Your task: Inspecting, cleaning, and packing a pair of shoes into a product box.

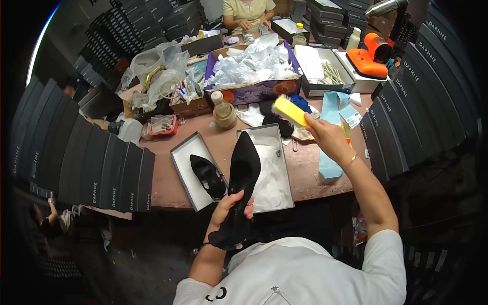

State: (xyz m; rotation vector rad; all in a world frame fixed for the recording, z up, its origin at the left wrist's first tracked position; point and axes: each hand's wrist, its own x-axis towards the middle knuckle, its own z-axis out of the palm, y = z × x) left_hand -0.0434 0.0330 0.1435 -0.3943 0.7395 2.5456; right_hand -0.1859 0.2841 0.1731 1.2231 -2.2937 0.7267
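Observation:
Around the middle of a black pointed shoe (244, 165) my left hand (231, 207) is closed, with the toe pointing away from me. My right hand (325, 133) grips a yellow brush (291, 111) with pale bristles, raised over the table and apart from the shoe. A second black pointed shoe (206, 175) lies in a white-lined box lid or tray (185, 170) on the left. Beneath the held shoe, an open box (285, 175) contains crumpled white tissue paper (269, 178).
Stacks of dark shoeboxes (76, 152) line the left, with more shoeboxes (406, 101) on the right. A purple carton (254, 93) overflows with white paper. A glass bottle (223, 113), light blue paper (329, 157) and an orange device (373, 56) stand around the table. Another person (249, 14) sits opposite.

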